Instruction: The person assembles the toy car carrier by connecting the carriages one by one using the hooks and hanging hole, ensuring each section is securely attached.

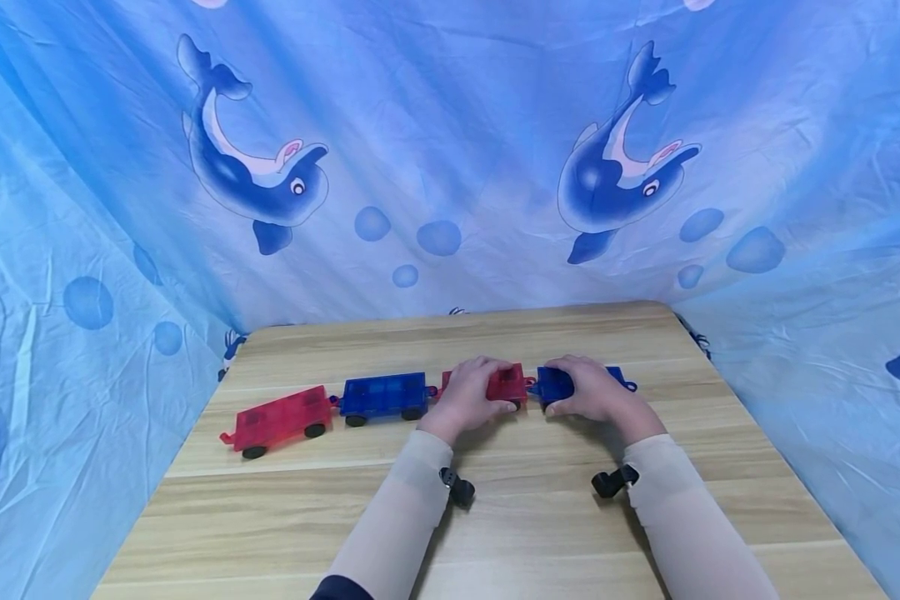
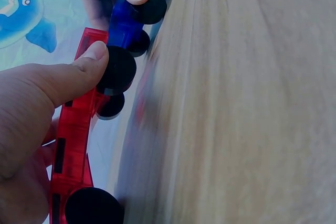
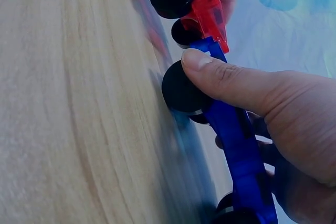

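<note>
Four-wheeled toy train cars, red and blue by turns, stand in a row across the table. My left hand (image 1: 467,396) grips the red car (image 1: 507,384) right of the middle, its thumb near a black wheel (image 2: 116,71) in the left wrist view. Around the rightmost blue car (image 1: 554,384) my right hand (image 1: 594,392) is curled, thumb by the front wheel (image 3: 184,87). The facing ends of these two cars meet at their loop couplings (image 1: 532,386). Left of my left hand stand another blue car (image 1: 384,395) and, angled at the row's left end, another red car (image 1: 282,419).
The wooden table (image 1: 525,533) runs up to a blue dolphin-print cloth (image 1: 450,150) hanging behind it and at both sides. Black wrist cameras (image 1: 459,488) are strapped over the pale sleeves. A hook (image 1: 227,438) sticks out from the leftmost car.
</note>
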Tool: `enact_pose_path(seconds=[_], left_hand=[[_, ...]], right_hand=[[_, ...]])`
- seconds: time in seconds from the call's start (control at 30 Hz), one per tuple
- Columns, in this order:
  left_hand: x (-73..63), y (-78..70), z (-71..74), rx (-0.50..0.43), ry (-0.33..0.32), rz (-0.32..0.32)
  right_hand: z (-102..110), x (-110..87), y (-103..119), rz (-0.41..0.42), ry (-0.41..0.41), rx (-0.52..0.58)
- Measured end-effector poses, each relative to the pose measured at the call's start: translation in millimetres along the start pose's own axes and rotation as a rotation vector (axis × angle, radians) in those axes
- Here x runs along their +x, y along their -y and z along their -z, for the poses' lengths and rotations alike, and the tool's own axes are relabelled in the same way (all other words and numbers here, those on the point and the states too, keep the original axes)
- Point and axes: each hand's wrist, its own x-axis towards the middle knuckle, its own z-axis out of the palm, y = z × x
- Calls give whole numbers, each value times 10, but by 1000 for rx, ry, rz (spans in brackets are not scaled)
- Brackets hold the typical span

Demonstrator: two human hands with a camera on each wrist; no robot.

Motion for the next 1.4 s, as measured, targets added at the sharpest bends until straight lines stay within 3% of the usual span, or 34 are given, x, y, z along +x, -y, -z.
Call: enact_pose_path(seconds=[0.57,1.4], left_hand=[[-11,19,6,-20,-25,36],[-35,65,26,55,0,16]], right_hand=[[-10,9,20,0,-2,-24],[-7,-9,9,3,20,7]])
